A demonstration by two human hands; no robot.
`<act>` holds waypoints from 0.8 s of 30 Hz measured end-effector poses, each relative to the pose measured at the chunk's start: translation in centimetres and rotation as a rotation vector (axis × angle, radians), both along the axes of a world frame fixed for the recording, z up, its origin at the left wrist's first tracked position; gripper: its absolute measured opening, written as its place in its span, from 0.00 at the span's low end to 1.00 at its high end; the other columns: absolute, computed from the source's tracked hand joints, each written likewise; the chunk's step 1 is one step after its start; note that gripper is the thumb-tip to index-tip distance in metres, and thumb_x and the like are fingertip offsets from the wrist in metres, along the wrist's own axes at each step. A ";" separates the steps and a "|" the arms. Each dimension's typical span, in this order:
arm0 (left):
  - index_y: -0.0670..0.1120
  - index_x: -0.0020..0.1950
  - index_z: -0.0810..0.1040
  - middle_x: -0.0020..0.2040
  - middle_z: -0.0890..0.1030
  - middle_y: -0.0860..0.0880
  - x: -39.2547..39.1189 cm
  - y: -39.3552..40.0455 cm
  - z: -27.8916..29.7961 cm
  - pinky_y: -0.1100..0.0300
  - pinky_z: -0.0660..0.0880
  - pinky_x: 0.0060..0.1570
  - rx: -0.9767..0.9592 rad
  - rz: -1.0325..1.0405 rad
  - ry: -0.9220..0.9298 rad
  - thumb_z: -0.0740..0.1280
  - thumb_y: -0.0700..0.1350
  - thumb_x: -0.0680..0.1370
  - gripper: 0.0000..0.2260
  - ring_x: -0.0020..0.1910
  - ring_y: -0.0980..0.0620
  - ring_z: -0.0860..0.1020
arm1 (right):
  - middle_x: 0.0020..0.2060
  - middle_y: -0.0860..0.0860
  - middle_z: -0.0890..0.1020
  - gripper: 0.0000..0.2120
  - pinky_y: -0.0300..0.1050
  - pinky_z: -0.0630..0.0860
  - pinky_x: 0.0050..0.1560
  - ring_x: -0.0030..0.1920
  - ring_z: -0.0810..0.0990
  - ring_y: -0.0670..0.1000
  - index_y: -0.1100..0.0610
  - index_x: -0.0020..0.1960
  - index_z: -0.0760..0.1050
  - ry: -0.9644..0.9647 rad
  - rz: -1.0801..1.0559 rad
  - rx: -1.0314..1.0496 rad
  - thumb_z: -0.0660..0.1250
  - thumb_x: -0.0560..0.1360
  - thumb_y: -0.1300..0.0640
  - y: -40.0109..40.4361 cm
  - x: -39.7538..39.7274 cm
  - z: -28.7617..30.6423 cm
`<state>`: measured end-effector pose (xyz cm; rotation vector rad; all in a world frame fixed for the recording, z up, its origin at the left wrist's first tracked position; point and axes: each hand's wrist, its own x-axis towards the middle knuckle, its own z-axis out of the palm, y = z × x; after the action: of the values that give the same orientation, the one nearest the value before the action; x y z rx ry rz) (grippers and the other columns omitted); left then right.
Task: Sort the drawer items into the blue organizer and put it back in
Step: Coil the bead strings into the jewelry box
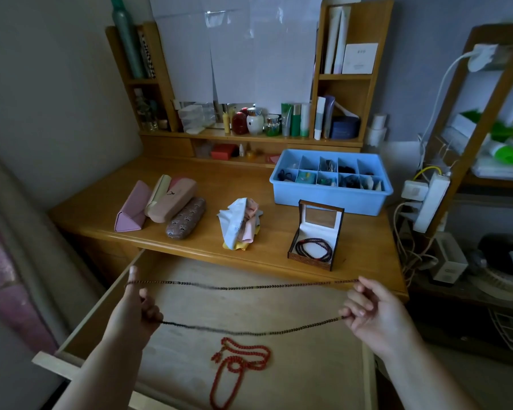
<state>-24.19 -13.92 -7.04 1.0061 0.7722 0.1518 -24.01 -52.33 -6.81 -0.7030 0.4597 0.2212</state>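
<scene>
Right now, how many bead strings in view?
3: a dark bead string stretched between the left hand and right hand, a red one lying in the open drawer, and one in the small box on the desk.

The wooden desk [208,179] is holding three glasses cases [160,207], a cloth pile [240,224], an open jewelry box [317,235] and the blue organizer [329,196]; red beads [237,362] are lying in the open drawer [293,365].

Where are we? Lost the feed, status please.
Left hand and right hand stretch a dark bead strand over the open drawer. Red beads inside. Blue organizer on desk, unobstructed.
</scene>
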 end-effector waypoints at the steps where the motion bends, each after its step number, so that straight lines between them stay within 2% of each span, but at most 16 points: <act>1: 0.51 0.30 0.65 0.19 0.61 0.54 -0.1 0.0 0.1 0.60 0.59 0.26 -0.002 0.022 0.009 0.66 0.71 0.67 0.25 0.16 0.56 0.59 | 0.21 0.47 0.63 0.09 0.42 0.64 0.34 0.20 0.62 0.46 0.55 0.30 0.70 -0.007 -0.033 0.034 0.66 0.68 0.55 0.2 0.2 0.2; 3: 0.50 0.31 0.66 0.20 0.64 0.54 -0.2 0.4 0.1 0.65 0.61 0.22 -0.058 0.034 0.024 0.67 0.71 0.65 0.25 0.16 0.56 0.59 | 0.22 0.46 0.66 0.07 0.40 0.60 0.33 0.20 0.63 0.45 0.55 0.34 0.72 -0.009 -0.101 0.088 0.65 0.69 0.55 0.3 0.5 0.5; 5: 0.48 0.32 0.68 0.21 0.66 0.53 -0.3 0.8 0.1 0.67 0.67 0.19 -0.126 -0.027 0.023 0.67 0.68 0.67 0.23 0.15 0.56 0.62 | 0.23 0.47 0.70 0.05 0.39 0.60 0.33 0.21 0.66 0.45 0.56 0.39 0.75 -0.013 -0.117 0.089 0.64 0.72 0.56 0.2 0.6 0.6; 7: 0.45 0.36 0.70 0.22 0.74 0.49 -0.4 1.1 0.2 0.58 0.77 0.23 -0.150 -0.054 -0.005 0.63 0.64 0.73 0.22 0.19 0.53 0.74 | 0.24 0.47 0.71 0.06 0.40 0.65 0.36 0.25 0.70 0.46 0.56 0.44 0.79 -0.032 -0.108 0.083 0.64 0.71 0.57 0.2 0.7 0.5; 8: 0.43 0.39 0.71 0.24 0.77 0.46 -0.4 1.2 0.1 0.55 0.79 0.25 -0.168 -0.052 -0.040 0.62 0.62 0.75 0.21 0.22 0.51 0.78 | 0.23 0.47 0.69 0.07 0.41 0.67 0.39 0.26 0.71 0.46 0.56 0.45 0.80 -0.040 -0.099 0.074 0.65 0.70 0.56 0.2 0.7 0.4; 10: 0.45 0.36 0.69 0.22 0.74 0.48 -0.6 1.5 0.4 0.57 0.79 0.26 -0.197 -0.070 -0.105 0.61 0.59 0.77 0.19 0.22 0.52 0.77 | 0.22 0.46 0.66 0.06 0.42 0.69 0.37 0.23 0.70 0.46 0.55 0.43 0.79 -0.042 -0.048 0.052 0.65 0.69 0.56 0.3 0.8 0.4; 12: 0.48 0.29 0.65 0.19 0.64 0.52 -0.6 1.8 0.8 0.63 0.74 0.22 -0.143 -0.105 -0.081 0.62 0.60 0.75 0.21 0.17 0.55 0.67 | 0.21 0.46 0.64 0.05 0.39 0.64 0.30 0.20 0.65 0.45 0.55 0.39 0.75 -0.019 0.000 0.068 0.63 0.72 0.56 0.0 1.0 0.5; 14: 0.50 0.30 0.64 0.19 0.60 0.53 -0.7 1.9 1.6 0.69 0.66 0.18 0.007 -0.073 -0.019 0.63 0.63 0.74 0.22 0.15 0.56 0.59 | 0.21 0.46 0.65 0.10 0.38 0.59 0.30 0.20 0.62 0.45 0.55 0.36 0.71 0.029 -0.024 0.124 0.59 0.76 0.56 -0.6 1.2 0.4; 15: 0.50 0.32 0.67 0.21 0.60 0.53 -0.9 1.7 2.1 0.70 0.63 0.17 0.114 -0.044 -0.005 0.64 0.63 0.73 0.20 0.15 0.56 0.59 | 0.22 0.47 0.66 0.12 0.39 0.58 0.31 0.20 0.63 0.45 0.54 0.35 0.69 0.048 -0.050 0.146 0.57 0.77 0.55 -0.7 1.3 0.4; 17: 0.49 0.39 0.77 0.25 0.66 0.50 -1.5 0.3 3.4 0.66 0.66 0.20 0.434 -0.106 -0.022 0.68 0.63 0.71 0.17 0.20 0.55 0.65 | 0.23 0.48 0.71 0.13 0.39 0.61 0.33 0.22 0.67 0.46 0.54 0.35 0.67 0.047 -0.083 0.173 0.56 0.78 0.54 -0.5 1.2 0.5; 18: 0.48 0.41 0.79 0.27 0.70 0.49 -1.9 -0.8 4.2 0.63 0.68 0.23 0.640 -0.196 -0.025 0.69 0.62 0.70 0.17 0.24 0.53 0.69 | 0.24 0.49 0.73 0.13 0.40 0.65 0.35 0.24 0.70 0.47 0.55 0.36 0.68 0.031 -0.083 0.173 0.56 0.78 0.54 -0.2 1.1 0.5; 21: 0.46 0.35 0.77 0.30 0.75 0.48 -2.5 -5.2 7.0 0.60 0.69 0.30 1.215 -0.578 -0.157 0.73 0.56 0.69 0.14 0.29 0.52 0.72 | 0.31 0.53 0.80 0.11 0.46 0.74 0.39 0.31 0.79 0.51 0.56 0.39 0.73 -0.068 -0.004 0.101 0.59 0.78 0.54 1.3 1.1 1.0; 24: 0.47 0.34 0.74 0.32 0.74 0.51 -2.2 -10.3 8.5 0.62 0.69 0.33 1.412 -0.959 -0.237 0.72 0.51 0.72 0.12 0.30 0.57 0.70 | 0.35 0.57 0.83 0.09 0.48 0.79 0.39 0.36 0.83 0.55 0.57 0.39 0.74 -0.204 0.205 0.006 0.61 0.74 0.53 3.3 1.0 2.1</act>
<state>-26.37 -24.18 1.44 2.5238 -0.2433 -0.0531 -22.96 -49.00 -4.74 -0.7588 0.1922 0.3396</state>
